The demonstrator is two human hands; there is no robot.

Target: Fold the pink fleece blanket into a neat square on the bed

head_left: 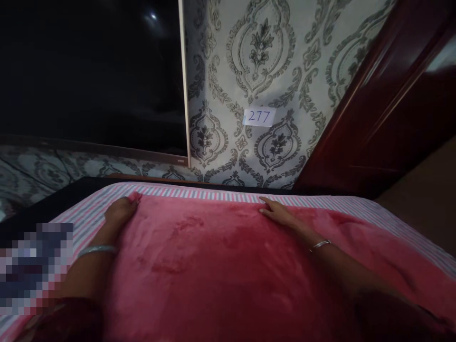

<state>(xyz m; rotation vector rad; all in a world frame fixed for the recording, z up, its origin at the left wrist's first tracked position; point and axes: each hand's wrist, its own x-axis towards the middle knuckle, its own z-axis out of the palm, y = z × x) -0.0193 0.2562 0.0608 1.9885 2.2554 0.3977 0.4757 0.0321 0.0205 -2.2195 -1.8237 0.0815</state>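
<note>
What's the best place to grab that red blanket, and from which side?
Probably the far left corner of the red blanket, where the left hand is, coming in from the left. The blanket lies spread over the striped sheet, so its middle likely offers little to pinch; the corner offers edges.

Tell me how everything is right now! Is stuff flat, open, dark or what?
Red blanket: spread out, slightly rumpled
Striped sheet: spread beneath the blanket, edges showing
Left hand: closed on the blanket's corner
Right hand: open, at the blanket's far edge
Bangles: both worn
Television: dark, no picture showing
Paper: fixed to the wall, 277 showing
</note>
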